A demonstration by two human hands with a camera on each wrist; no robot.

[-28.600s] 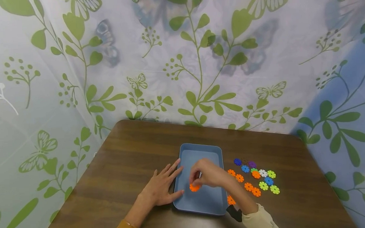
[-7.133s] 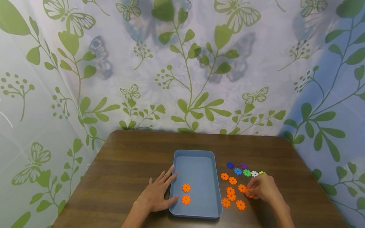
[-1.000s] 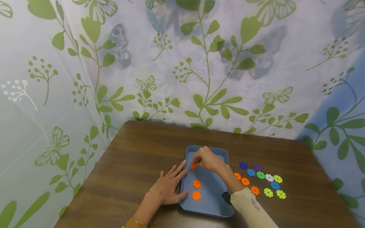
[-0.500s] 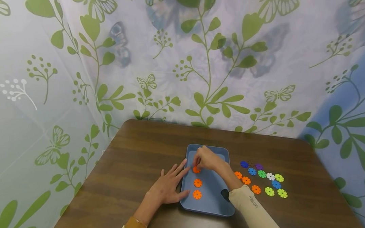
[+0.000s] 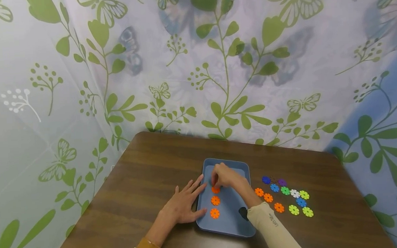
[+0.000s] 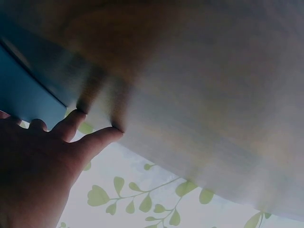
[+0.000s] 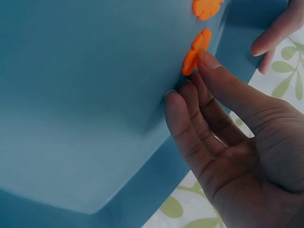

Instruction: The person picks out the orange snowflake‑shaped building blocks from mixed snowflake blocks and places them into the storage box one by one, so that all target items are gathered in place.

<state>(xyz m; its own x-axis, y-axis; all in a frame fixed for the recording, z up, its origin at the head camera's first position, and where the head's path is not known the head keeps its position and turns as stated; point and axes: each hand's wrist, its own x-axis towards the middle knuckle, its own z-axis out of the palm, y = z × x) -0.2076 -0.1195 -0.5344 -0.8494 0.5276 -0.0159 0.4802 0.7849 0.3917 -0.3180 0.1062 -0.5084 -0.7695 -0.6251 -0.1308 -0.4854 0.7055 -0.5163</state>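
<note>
In the head view a blue-grey tray (image 5: 227,224) lies on the table. My left hand (image 5: 179,206) has its fingers spread, fingertips at the tray's left rim. Inside the tray my right hand (image 5: 224,175) pinches an orange notched plastic disc (image 5: 215,190) between thumb and fingers. From the right wrist, this held disc (image 7: 197,52) appears tilted on its edge, close over the tray floor, the thumb against its face. Two more orange discs, one in the middle (image 5: 215,200) and one nearer the front (image 5: 214,213), lie flat in line with it.
Right of the tray are loose discs: orange (image 5: 279,207), blue (image 5: 301,202), green (image 5: 285,191), white (image 5: 294,193), yellow-green (image 5: 307,212) and purple (image 5: 282,182). The wooden table (image 5: 160,159) ends at a patterned curtain (image 5: 182,65).
Over the last second my right hand has moved the orange disc slightly towards the two in the tray. Earlier it was among the discs at the right. My left hand stays at the rim.
</note>
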